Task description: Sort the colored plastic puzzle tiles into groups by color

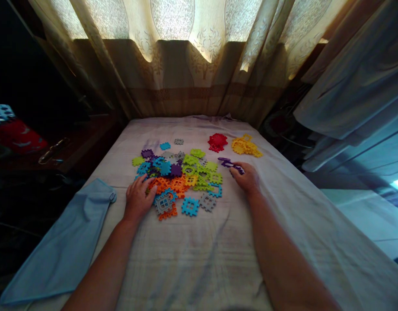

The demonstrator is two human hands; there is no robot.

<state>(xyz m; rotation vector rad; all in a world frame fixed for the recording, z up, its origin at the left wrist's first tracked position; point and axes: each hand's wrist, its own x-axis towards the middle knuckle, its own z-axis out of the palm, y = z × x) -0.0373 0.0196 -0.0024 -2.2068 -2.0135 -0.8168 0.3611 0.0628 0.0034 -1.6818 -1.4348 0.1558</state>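
A mixed pile of flat notched plastic pieces lies on the light cloth, with orange pieces (177,184), lime green pieces (203,176), blue pieces (190,206), gray pieces (207,201) and purple ones. My left hand (139,195) rests on the pile's left edge, fingers apart, touching pieces near the orange ones. My right hand (247,176), to the right of the pile, has its fingers closed on purple pieces (227,163). Behind it are a red group (217,142) and a yellow group (246,146), each heaped separately.
The cloth-covered table (186,263) reaches back to a patterned curtain (192,77). A light blue cloth (65,242) hangs over the left edge. Pale fabric (354,86) hangs at the right. A red item (19,136) is at the far left.
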